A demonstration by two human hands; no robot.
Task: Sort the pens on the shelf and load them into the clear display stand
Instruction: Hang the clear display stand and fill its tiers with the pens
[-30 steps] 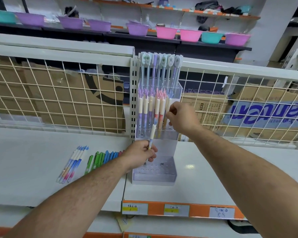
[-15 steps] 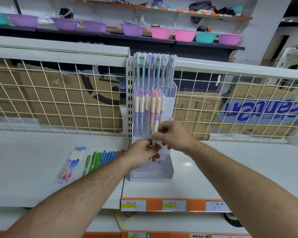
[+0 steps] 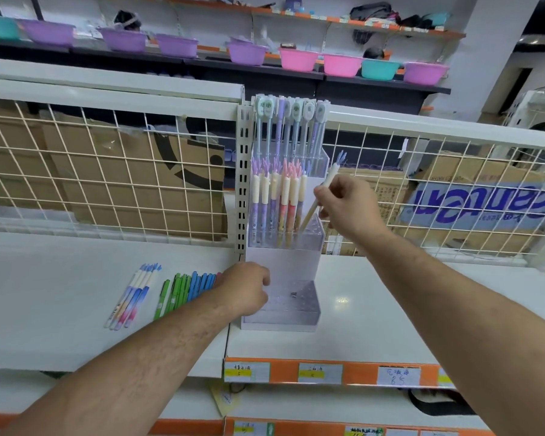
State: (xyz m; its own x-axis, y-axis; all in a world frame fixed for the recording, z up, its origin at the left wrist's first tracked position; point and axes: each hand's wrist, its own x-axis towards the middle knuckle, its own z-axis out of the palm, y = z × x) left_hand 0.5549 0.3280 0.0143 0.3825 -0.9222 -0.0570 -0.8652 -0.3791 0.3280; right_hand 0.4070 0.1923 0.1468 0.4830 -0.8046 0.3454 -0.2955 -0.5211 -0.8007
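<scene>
The clear tiered display stand [image 3: 282, 265] stands on the white shelf against the upright post. Its top tier holds several tall pens with capped heads, and its middle tier holds several cream-and-purple pens. My right hand [image 3: 348, 204] pinches a cream pen with a purple tip [image 3: 326, 187], tilted, its lower end at the right side of the middle tier. My left hand [image 3: 244, 292] rests with curled fingers at the stand's lower left corner; whether it holds anything is hidden. Loose pens lie left of it: green and blue ones [image 3: 186, 289] and white gradient ones [image 3: 132, 295].
A white wire grid [image 3: 107, 177] backs the shelf, with cardboard boxes behind it. The orange price strip [image 3: 328, 372] marks the shelf's front edge. Coloured plastic bowls [image 3: 340, 65] line a dark shelf further back. The stand's bottom tier [image 3: 291, 302] holds no pens.
My right hand took the pen from my left hand and lifted it up to the middle tier's right side. My left hand dropped back to the stand's lower left corner.
</scene>
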